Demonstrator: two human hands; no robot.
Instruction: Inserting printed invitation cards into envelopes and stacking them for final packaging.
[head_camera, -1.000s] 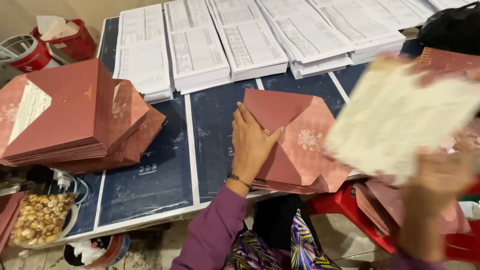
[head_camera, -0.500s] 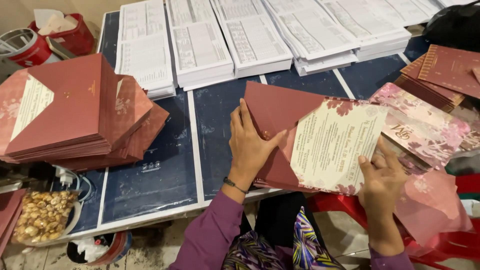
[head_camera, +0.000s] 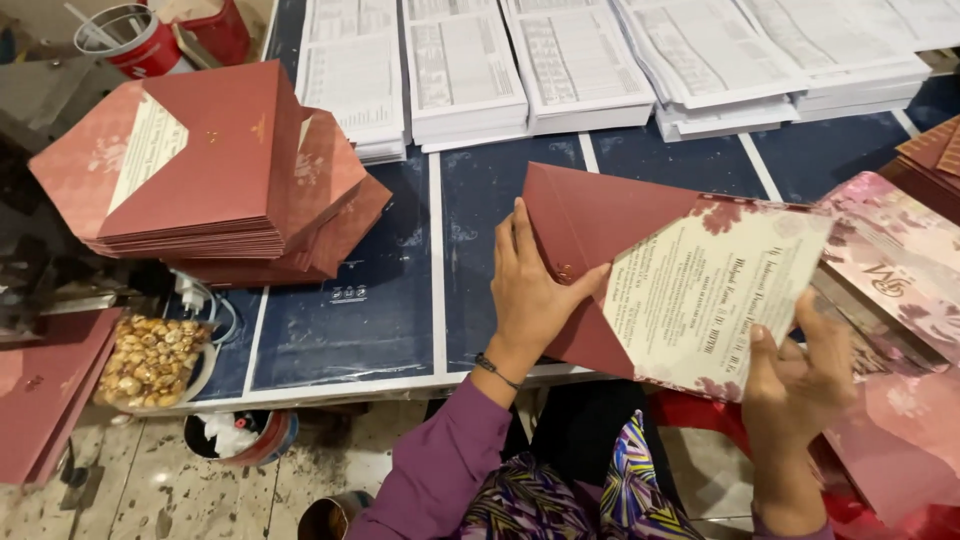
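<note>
Pinching light, bendable card (head_camera: 705, 300) at its five-o'clock edge with right hand (head_camera: 800, 375), left hand (head_camera: 530, 290) flat, open, pressing stiff maroon envelope (head_camera: 600, 230).

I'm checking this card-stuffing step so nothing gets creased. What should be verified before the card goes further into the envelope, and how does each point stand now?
1. Left hand pins the maroon envelope flat on the table: ok.
2. Right hand grips the floral card at its lower edge: ok.
3. Card's leading edge is inside the envelope's opening: ok, it sits under the envelope's edge.
4. Card lined up square with the envelope: cannot tell, both lie at a slant.
5. Card free of creases: ok on the visible face.
6. Room beside the envelope: ok, the finished envelope stack sits apart.
</note>
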